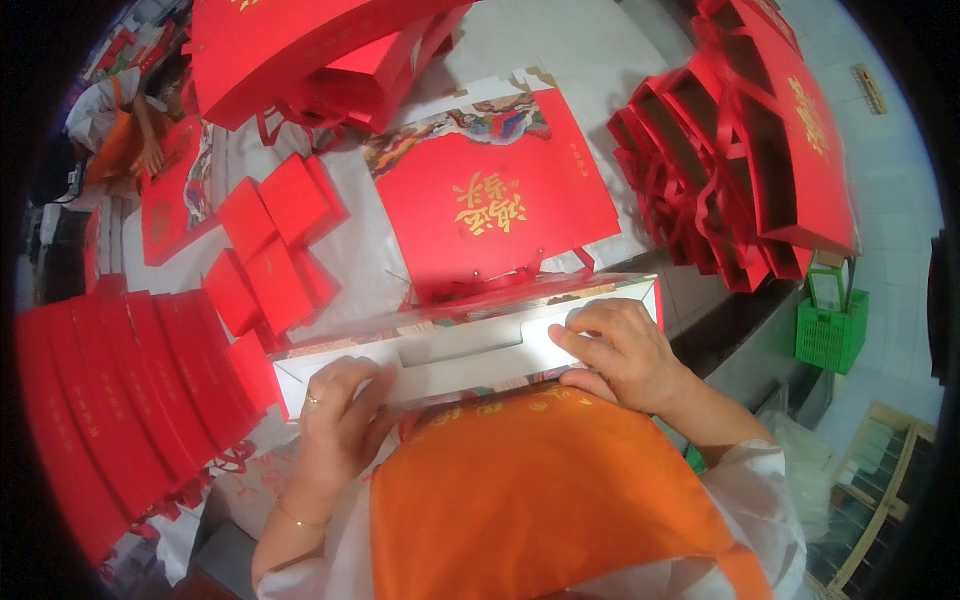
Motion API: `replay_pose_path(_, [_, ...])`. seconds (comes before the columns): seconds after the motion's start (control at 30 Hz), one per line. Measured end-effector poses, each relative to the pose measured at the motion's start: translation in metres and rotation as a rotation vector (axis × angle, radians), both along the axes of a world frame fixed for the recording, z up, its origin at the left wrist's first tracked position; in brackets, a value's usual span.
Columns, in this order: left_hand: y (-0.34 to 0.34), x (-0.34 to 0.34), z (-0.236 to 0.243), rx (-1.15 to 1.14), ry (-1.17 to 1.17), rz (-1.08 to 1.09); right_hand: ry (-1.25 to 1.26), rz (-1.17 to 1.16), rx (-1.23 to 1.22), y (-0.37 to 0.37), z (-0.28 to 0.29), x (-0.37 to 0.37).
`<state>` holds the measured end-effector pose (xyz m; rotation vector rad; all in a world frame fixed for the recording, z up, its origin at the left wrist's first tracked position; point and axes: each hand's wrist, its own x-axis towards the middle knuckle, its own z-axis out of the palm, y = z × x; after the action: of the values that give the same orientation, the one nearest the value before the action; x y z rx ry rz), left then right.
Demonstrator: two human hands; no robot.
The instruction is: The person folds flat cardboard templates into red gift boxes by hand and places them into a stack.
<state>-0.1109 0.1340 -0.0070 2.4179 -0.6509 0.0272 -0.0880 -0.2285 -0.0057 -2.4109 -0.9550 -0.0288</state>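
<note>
A red gift bag (470,362) with a coloured pattern lies across the table's near side against my orange apron. Its white folded bottom panel faces up, with a long recess in the middle. My left hand (345,410), with a ring and a bracelet, grips the panel's left end with fingers bent over it. At the right end my right hand (622,352) presses curled fingers on the white flap, thumb along the near edge. Just beyond, a red gift bag (490,190) with gold characters and a colourful picture band lies flat, its ribbon handle toward me.
Small red boxes (300,200) lie left of centre. A row of red bags (120,390) stands at near left, more red bags (800,150) at far right. Large red bags (300,60) lie at the back. A green basket (832,335) sits low right. Another person (125,140) works at far left.
</note>
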Motion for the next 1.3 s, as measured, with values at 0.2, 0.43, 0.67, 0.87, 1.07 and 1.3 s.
replay_pose_path(0.2, [0.001, 0.014, 0.008, 0.027, 0.195, -0.059, 0.196, -0.034, -0.033, 0.003, 0.008, 0.009])
replay_pose_path(0.43, [-0.003, 0.031, 0.015, 0.033, 0.406, -0.052, 0.390, -0.095, -0.013, 0.008, 0.012, 0.019])
replay_pose_path(0.67, [0.004, 0.008, -0.012, 0.065, -0.123, 0.056, 0.121, -0.257, 0.017, 0.007, 0.012, 0.007])
replay_pose_path(0.87, [-0.023, 0.003, 0.010, 0.386, -0.051, 0.130, 0.073, -0.088, -0.317, 0.024, 0.023, 0.005])
replay_pose_path(1.07, [0.026, -0.010, -0.034, 0.182, -0.675, 0.189, 0.024, 0.110, -0.264, 0.017, 0.042, 0.026])
replay_pose_path(1.3, [0.047, -0.080, -0.024, -0.173, -0.775, 0.854, 0.107, -0.055, 0.088, 0.001, 0.112, 0.052])
